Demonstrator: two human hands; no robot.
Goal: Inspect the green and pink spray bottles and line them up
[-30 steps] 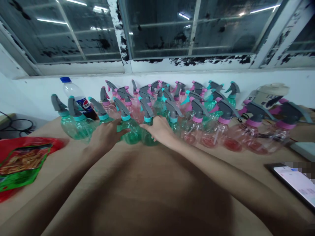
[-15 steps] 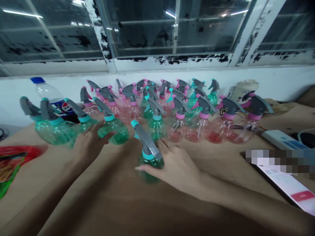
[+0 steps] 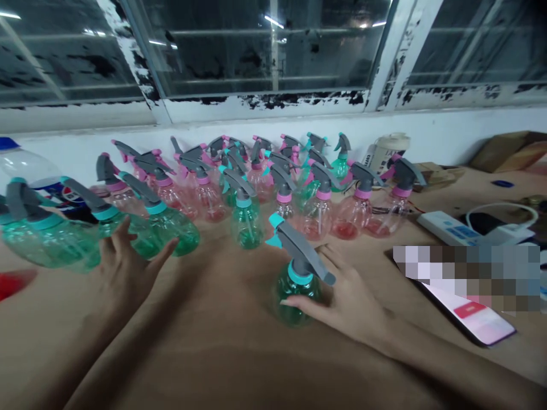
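Note:
My right hand grips a green spray bottle by its round body, thumb across the front. This bottle has a teal collar and a grey trigger head tipped toward the right. It is nearer to me than the other bottles. My left hand is open, fingers spread, in front of green spray bottles at the left. Its fingertips overlap one green bottle; I cannot tell whether they touch. Behind stand several pink spray bottles with pink collars and another green spray bottle between them.
A cola bottle with a blue cap stands at far left, near a red packet. On the right lie a phone, a white power strip and a cable. A paper cup stands by the wall under the windows.
The view has turned to the right. My right hand has moved the green spray bottle rightward, away from the green bottle behind it. My left hand's fingers are spread wider.

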